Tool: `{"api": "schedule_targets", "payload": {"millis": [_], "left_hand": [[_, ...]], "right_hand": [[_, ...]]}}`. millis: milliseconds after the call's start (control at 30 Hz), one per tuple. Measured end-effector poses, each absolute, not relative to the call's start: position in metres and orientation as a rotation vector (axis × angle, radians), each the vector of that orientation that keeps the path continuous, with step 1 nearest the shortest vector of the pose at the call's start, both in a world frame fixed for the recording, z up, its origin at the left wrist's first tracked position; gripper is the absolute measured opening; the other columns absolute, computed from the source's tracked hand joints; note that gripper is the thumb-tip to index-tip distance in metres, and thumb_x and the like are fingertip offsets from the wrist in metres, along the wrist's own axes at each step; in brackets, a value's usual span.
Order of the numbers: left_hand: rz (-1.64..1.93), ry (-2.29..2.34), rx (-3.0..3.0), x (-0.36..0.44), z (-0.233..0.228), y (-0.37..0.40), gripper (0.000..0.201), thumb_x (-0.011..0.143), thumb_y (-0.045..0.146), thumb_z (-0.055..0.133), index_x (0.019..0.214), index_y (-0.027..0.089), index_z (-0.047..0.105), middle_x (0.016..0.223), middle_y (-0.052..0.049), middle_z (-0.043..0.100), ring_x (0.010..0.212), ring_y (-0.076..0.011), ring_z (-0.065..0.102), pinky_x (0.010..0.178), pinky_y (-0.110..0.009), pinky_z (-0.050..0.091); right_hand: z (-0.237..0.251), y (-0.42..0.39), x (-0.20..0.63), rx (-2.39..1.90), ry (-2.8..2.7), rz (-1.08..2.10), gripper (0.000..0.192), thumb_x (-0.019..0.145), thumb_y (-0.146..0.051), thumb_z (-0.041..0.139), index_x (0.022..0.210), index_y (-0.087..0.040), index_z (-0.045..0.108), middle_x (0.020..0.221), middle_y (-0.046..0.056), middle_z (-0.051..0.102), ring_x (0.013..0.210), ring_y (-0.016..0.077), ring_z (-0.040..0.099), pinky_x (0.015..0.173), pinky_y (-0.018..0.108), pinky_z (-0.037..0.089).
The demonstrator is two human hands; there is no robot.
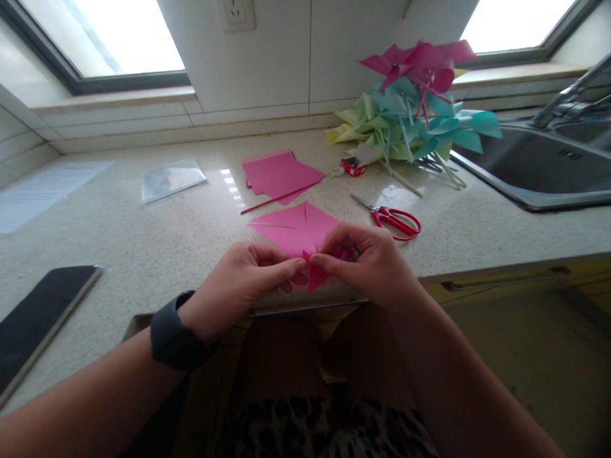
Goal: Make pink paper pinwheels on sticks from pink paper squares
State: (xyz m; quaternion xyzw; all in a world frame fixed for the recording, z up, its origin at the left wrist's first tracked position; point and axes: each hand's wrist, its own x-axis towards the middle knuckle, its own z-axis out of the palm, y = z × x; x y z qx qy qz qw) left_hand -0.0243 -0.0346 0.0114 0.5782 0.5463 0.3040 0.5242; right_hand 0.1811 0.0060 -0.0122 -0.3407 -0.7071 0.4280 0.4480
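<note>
One pink paper square (296,232) is in the works at the near edge of the counter (143,242), already slit in from its corners toward the middle. The person's left hand (241,286) and right hand (370,261) both have fingers closed in a pinch on its near corner, folding it over, so looks like early folding with the other corners flat yet. Behind it sits a stack of pink sheets (279,173) with a pink straw (274,201), and red scissors (395,219) just right. Plenty done already judging by the pile of finished pinwheels (413,108) near the sink (539,168).
</note>
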Motion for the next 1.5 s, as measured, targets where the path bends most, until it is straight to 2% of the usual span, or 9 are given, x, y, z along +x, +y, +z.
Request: {"api": "schedule_targets", "payload": {"millis": [400, 733, 1500], "left_hand": [[0.745, 1.332, 1.372, -0.0253, 0.0100, -0.0340, 0.025, 0.086, 0.041, 0.074, 0.077, 0.018, 0.078, 0.068, 0.000, 0.073, 0.060, -0.0076, 0.058, 0.056, -0.017, 0.042], [0.752, 1.294, 1.403, -0.0239, 0.0116, -0.0341, 0.021, 0.088, 0.035, 0.072, 0.074, 0.020, 0.077, 0.067, 0.003, 0.072, 0.061, -0.0069, 0.058, 0.055, -0.016, 0.041], [0.713, 1.331, 1.386, -0.0250, 0.0120, -0.0346, 0.026, 0.087, 0.042, 0.072, 0.078, 0.018, 0.078, 0.073, -0.001, 0.076, 0.064, -0.0114, 0.061, 0.058, -0.020, 0.043]], "right_hand": [[-0.0141, 0.0050, 0.1838, -0.892, -1.739, 1.034, 0.014, 0.080, -0.027, 0.078, 0.074, -0.017, 0.068, 0.063, -0.003, 0.065, 0.052, 0.0069, 0.052, 0.044, 0.017, 0.039], [-0.0165, 0.0049, 0.1827, -0.881, -1.732, 1.126, 0.016, 0.077, -0.025, 0.082, 0.075, -0.018, 0.068, 0.065, -0.002, 0.068, 0.053, 0.0072, 0.057, 0.045, 0.016, 0.042], [-0.0159, 0.0057, 0.1819, -0.904, -1.760, 1.076, 0.015, 0.078, -0.027, 0.080, 0.075, -0.018, 0.068, 0.064, -0.001, 0.067, 0.052, 0.0090, 0.055, 0.045, 0.020, 0.042]]}}
